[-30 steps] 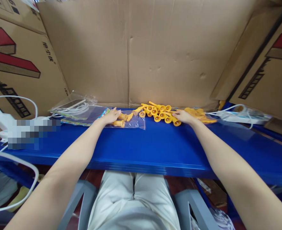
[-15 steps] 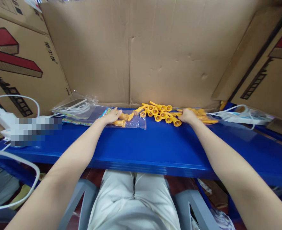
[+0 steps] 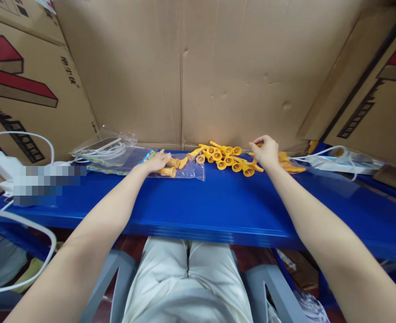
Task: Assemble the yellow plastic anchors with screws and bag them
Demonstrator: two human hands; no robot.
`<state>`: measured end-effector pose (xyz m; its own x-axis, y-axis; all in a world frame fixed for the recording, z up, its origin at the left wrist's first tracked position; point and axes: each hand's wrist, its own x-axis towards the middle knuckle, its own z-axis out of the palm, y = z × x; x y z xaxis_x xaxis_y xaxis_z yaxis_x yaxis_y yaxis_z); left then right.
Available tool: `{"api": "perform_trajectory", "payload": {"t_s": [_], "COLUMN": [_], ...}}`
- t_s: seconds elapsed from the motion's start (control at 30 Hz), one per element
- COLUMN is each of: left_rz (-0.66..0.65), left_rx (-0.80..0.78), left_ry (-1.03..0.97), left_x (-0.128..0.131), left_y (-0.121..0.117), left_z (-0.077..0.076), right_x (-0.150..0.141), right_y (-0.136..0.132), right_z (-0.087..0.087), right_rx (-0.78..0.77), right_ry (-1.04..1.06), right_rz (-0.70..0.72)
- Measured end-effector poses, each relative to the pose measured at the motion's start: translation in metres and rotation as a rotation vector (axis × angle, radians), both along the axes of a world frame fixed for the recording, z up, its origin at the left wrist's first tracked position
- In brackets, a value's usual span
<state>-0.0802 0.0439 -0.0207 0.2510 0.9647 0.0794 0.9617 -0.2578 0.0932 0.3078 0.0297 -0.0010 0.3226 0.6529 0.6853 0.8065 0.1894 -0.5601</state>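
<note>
Both arms (image 3: 100, 220) outstretched: left hand (image 3: 156, 162) spread flat on clear bag (image 3: 195, 172); right hand (image 3: 268, 151) raised, pinching yellow piece (image 3: 259, 145).

Along the back edge of our blue bench (image 3: 198, 208) we see heaped yellow horn-shaped pieces (image 3: 228, 160). Clear plastic bags (image 3: 193, 172) lie towards the left end, a white cable (image 3: 342, 147) towards the right.

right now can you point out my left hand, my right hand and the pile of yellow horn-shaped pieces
Left hand (image 3: 156, 162): head view, back of the hand.
Right hand (image 3: 267, 152): head view, back of the hand.
Pile of yellow horn-shaped pieces (image 3: 229, 161): head view, flared mouth of one piece near the middle.
</note>
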Motion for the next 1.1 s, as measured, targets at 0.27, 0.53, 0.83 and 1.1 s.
{"api": "perform_trajectory", "payload": {"t_s": [0.27,0.53,0.83,1.1], "left_rz": [-0.005,-0.024,-0.035,-0.033], "left_rx": [-0.005,0.027,0.064,0.066], "left_ry": [0.002,0.007,0.004,-0.022], "left_x": [0.002,-0.001,-0.005,-0.006], "left_y": [-0.005,0.000,0.006,0.006], "left_z": [0.003,0.000,-0.004,-0.005], "right_x": [0.000,-0.008,-0.092,-0.111], "right_y": [0.010,-0.005,-0.045,-0.041], "right_z": [-0.013,0.003,-0.006,-0.031], "right_rx": [-0.112,0.214,0.235,-0.001], "right_ry": [-0.258,-0.366,-0.491,-0.466], "right_rz": [0.153,0.141,0.622,0.849]}}
